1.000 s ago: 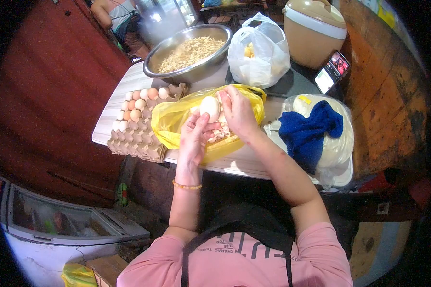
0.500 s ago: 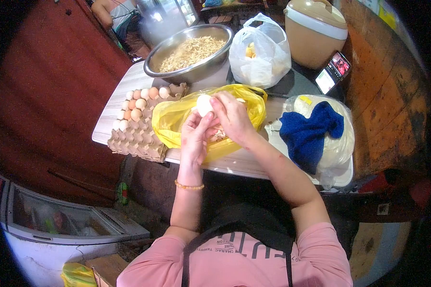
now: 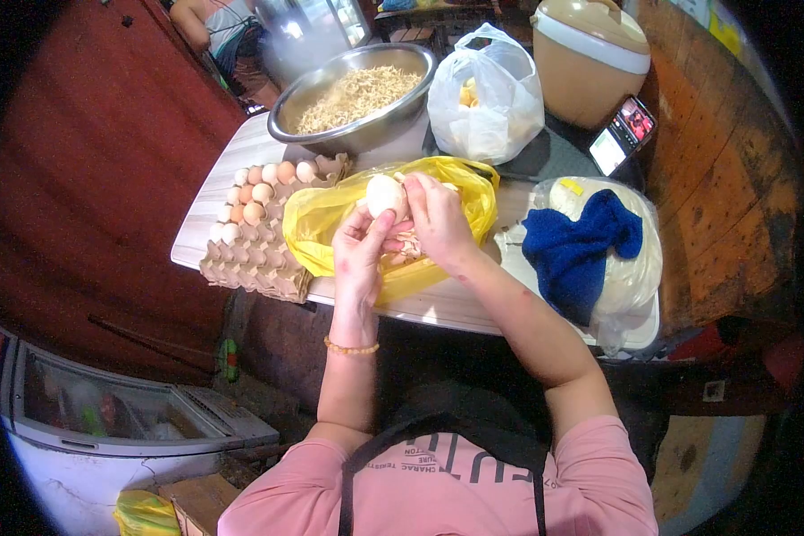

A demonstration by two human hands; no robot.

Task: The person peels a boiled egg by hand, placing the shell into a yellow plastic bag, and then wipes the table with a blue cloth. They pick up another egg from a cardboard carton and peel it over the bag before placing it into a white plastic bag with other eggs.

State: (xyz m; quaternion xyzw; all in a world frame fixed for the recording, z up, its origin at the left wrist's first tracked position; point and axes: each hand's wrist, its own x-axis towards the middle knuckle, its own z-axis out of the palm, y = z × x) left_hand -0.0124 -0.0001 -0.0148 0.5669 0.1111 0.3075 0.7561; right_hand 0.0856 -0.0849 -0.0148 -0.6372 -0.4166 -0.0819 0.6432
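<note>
A white egg [image 3: 386, 196] is held up in the fingers of my left hand [image 3: 361, 255], thumb across its lower side. Against the egg's right edge, my right hand [image 3: 439, 219] has its thumb and fingertips pinched together; what lies between them is too small to make out. Both hands are over an open yellow plastic bag [image 3: 317, 234], inside which pale and brownish shell-like bits [image 3: 407, 247] show below the egg. Left of the bag lies a cardboard egg tray [image 3: 257, 261], its far part holding several white and brown eggs [image 3: 253, 213].
A metal basin [image 3: 353, 137] of pale shredded food stands behind the bag. Beside it are a white plastic bag [image 3: 487, 98], a beige cooler [image 3: 581, 76] and a phone [image 3: 623, 136]. A blue cloth [image 3: 576, 250] lies on a clear bag at right. Another person [image 3: 223, 36] is at the back.
My right fingers have shifted slightly right, from over the egg's top to its edge, so more of the egg shows. My left hand still holds it.
</note>
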